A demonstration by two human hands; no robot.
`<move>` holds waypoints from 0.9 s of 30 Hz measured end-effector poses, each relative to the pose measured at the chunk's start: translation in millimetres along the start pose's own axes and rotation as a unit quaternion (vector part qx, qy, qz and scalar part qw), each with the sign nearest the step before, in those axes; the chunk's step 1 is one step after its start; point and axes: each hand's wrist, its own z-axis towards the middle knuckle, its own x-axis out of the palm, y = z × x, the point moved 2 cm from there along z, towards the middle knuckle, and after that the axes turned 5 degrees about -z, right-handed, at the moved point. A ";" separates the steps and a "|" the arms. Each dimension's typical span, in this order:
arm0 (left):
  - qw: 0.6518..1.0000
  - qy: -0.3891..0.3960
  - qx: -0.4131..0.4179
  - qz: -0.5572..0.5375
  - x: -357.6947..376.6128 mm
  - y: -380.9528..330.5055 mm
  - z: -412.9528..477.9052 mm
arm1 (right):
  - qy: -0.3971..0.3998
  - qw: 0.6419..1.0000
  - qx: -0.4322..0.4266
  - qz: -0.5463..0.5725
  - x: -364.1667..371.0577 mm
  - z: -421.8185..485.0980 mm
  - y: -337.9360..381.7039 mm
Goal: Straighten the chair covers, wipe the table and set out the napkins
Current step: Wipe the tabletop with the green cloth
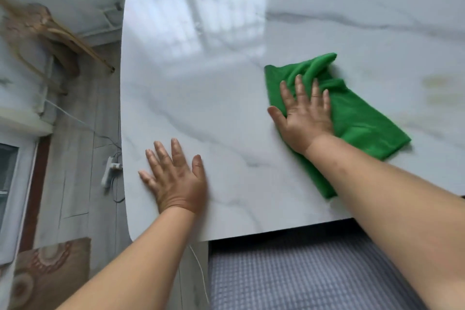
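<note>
Pressing green cloth [364,121], centre right, with flat-fingered right hand [305,118]; bracing spread left hand [176,181] on table [201,83]. Possible missed streaks from bunched cloth.

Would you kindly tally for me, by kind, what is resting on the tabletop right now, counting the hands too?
Hands: 2 (left hand, right hand)
Cloths: 1 (green cloth)
Total: 3
</note>
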 end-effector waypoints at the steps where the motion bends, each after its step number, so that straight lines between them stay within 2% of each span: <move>1: 1.000 -0.004 0.001 -0.002 0.2 1.0 0.3 | 0.003 0.999 -0.036 0.008 1.0 -0.6 32.2; 4: 1.000 -0.011 -0.010 -0.015 0.5 1.1 -1.4 | 0.026 0.980 -0.195 0.036 12.6 -41.0 96.4; 5: 1.000 -0.014 -0.012 -0.017 0.6 0.5 -3.9 | 0.032 0.968 -0.245 0.042 15.7 -59.0 95.8; 7: 1.000 -0.018 0.004 -0.017 -0.1 -4.3 -4.0 | 0.008 0.961 -0.275 0.036 17.3 -77.7 62.4; 9: 0.999 -0.022 0.018 -0.025 -1.0 -10.0 0.7 | -0.015 0.971 -0.237 -0.004 11.8 -64.8 9.6; 12: 0.999 -0.016 0.018 -0.021 5.3 -10.2 -0.6 | 0.009 0.996 -0.077 -0.033 -2.3 0.5 -38.9; 14: 0.999 -0.026 0.031 -0.016 8.7 -8.6 -2.4 | 0.009 0.999 0.030 -0.035 -13.0 53.6 -29.2; 16: 0.999 -0.029 0.032 -0.011 10.2 -4.9 -0.6 | 0.005 0.999 0.046 -0.023 -16.3 94.3 15.1; 19: 0.998 -0.042 0.035 -0.009 12.0 -0.5 5.8 | 0.006 0.997 -0.074 -0.004 -7.6 103.8 107.8; 22: 0.999 -0.040 0.029 -0.007 12.5 -0.5 6.7 | 0.018 0.977 -0.213 0.012 4.1 46.3 157.0; 25: 0.999 -0.034 0.030 -0.013 10.0 -4.8 5.5 | 0.001 0.961 -0.274 0.025 13.0 -11.4 110.6; 27: 0.998 -0.037 0.035 -0.023 6.8 -9.1 7.8 | -0.019 0.969 -0.245 -0.008 8.4 -18.8 52.6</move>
